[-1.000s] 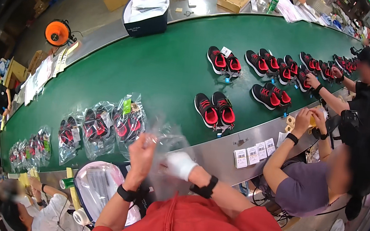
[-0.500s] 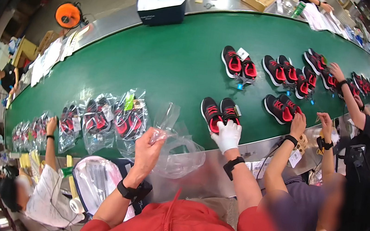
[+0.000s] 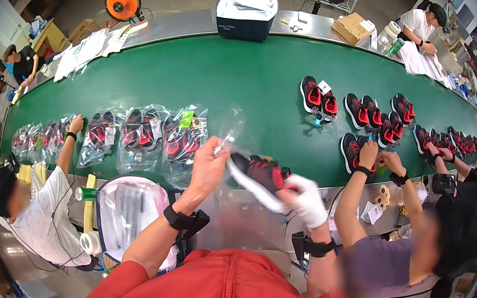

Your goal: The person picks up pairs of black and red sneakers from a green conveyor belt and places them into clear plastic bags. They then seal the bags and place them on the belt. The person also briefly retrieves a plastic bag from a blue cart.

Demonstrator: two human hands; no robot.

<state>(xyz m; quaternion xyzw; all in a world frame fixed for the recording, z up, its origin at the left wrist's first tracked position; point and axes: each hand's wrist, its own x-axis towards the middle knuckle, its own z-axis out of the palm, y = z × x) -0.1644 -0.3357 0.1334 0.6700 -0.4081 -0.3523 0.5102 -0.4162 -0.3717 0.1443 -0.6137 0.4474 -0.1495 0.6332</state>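
Above the near edge of the green table [image 3: 244, 101], my right hand [image 3: 307, 203], in a white glove, is closed on the heel end of a pair of black and red sneakers [image 3: 257, 177]. The near shoe is tilted side-on with its white sole toward me; most of the other is hidden behind it. My bare left hand [image 3: 208, 166] is closed on a clear plastic bag [image 3: 232, 127] at the shoes' toe end. Whether the toe is inside the bag, I cannot tell. Bagged sneakers [image 3: 184, 142] lie just left of my left hand.
More bagged pairs [image 3: 99, 133] line the left, near a co-worker's hand [image 3: 76, 124]. Unbagged sneakers [image 3: 318, 98] stand on the right, where co-workers' hands [image 3: 392, 163] handle some. A lined bin [image 3: 127, 219] is below my left forearm; a dark blue box [image 3: 243, 31] stands at the far edge.
My right hand has lifted the sneakers off the table and brought them left, beside the plastic bag. My left hand, still gripping the bag, has moved slightly up and right.
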